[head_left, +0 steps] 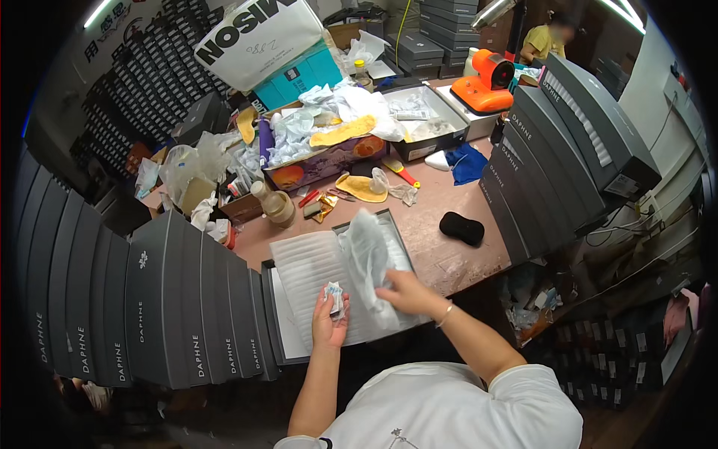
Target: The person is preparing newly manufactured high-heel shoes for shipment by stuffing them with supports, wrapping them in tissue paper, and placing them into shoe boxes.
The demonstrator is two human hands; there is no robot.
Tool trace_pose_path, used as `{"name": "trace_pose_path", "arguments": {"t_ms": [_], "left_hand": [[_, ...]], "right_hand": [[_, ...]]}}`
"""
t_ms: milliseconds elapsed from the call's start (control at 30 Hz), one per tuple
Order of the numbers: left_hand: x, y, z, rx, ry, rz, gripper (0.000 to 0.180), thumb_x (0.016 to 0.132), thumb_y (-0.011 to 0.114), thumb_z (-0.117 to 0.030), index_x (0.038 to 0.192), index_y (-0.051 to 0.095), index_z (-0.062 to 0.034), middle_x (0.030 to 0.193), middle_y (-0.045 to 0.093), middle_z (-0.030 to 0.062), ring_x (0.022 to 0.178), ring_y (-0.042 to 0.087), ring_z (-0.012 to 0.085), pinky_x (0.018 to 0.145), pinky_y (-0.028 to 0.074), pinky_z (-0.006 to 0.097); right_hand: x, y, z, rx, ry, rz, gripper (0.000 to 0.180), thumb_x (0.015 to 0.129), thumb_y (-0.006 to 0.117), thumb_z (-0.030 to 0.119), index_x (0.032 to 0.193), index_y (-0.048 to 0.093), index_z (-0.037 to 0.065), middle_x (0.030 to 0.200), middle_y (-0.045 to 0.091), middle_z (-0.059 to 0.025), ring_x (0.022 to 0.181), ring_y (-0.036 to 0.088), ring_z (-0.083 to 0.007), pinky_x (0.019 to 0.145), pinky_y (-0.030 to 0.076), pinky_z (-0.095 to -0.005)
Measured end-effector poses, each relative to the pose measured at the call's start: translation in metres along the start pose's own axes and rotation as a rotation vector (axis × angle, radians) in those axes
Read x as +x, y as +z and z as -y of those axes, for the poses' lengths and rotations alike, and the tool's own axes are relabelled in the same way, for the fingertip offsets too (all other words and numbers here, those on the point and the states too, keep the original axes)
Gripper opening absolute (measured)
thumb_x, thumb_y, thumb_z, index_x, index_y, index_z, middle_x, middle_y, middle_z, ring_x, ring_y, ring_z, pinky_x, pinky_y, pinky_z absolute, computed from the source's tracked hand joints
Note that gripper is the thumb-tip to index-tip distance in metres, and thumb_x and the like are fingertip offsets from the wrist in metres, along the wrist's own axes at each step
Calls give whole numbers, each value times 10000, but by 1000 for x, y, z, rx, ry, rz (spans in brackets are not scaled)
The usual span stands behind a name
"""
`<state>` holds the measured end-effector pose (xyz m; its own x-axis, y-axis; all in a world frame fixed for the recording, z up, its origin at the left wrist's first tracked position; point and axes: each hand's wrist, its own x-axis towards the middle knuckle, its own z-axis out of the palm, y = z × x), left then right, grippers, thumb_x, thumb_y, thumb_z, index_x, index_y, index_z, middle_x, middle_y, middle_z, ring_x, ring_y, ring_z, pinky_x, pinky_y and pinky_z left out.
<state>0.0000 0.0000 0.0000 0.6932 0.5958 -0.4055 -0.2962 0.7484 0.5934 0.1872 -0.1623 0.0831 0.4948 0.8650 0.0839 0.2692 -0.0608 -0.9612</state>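
An open dark shoe box (274, 314) lined with white foam sheet (308, 269) lies at the near edge of the brown worktable (449, 202). My left hand (327, 318) holds a small crumpled white packet (334, 298) above the foam sheet. My right hand (404, 292) grips a clear plastic bag (366, 258) with something pale inside, lying across the right half of the box.
Rows of dark grey shoe boxes (149, 299) stand on edge at the left, and another row (553, 142) at the right. A black pad (461, 227), yellow insoles (361, 187), a paper-filled carton (321, 161), and an orange machine (486, 82) sit beyond. Another person (546, 41) works at the far back.
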Motion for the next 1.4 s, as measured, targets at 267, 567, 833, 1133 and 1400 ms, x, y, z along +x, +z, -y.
{"name": "trace_pose_path", "arguments": {"t_ms": [267, 567, 833, 1133, 1400], "left_hand": [[-30, 52, 19, 107, -38, -23, 454, 967, 472, -102, 1408, 368, -125, 1191, 547, 127, 958, 629, 243, 768, 565, 321], [-31, 50, 34, 247, -11, 27, 511, 970, 430, -60, 1452, 268, -115, 1211, 512, 161, 986, 629, 291, 798, 565, 405], [-14, 46, 54, 457, 63, 29, 564, 961, 463, -82, 1461, 214, -1, 1380, 417, 192, 1242, 466, 274, 1026, 395, 368], [-42, 57, 38, 1180, 614, 116, 496, 950, 506, -165, 1368, 381, 69, 1444, 342, 249, 1356, 328, 339, 1106, 267, 386], [2, 50, 21, 1808, 287, 84, 587, 877, 574, -304, 1276, 436, 105, 1088, 601, 312, 982, 589, 466, 868, 455, 497]], "right_hand": [[4, -116, -94, -1085, 124, -81, 240, 819, 651, 197, 952, 594, 5, 702, 609, -176, 650, 617, -336, 613, 491, -416], [8, 17, -76, -1108, -435, -77, 261, 769, 712, 260, 922, 626, 67, 999, 603, -99, 1004, 541, -241, 834, 407, -405], [-11, -31, -67, 624, 7, -520, 204, 912, 646, 240, 954, 653, 40, 756, 591, 49, 612, 489, -33, 556, 374, -183], [-90, -83, -114, 687, 392, -508, 271, 960, 519, 253, 1090, 567, 20, 946, 626, -35, 800, 601, -136, 668, 505, -287], [-88, 6, 52, 184, 3, 562, 519, 935, 589, 151, 1386, 392, -12, 1314, 522, -157, 1149, 536, -193, 976, 423, -309]]}}
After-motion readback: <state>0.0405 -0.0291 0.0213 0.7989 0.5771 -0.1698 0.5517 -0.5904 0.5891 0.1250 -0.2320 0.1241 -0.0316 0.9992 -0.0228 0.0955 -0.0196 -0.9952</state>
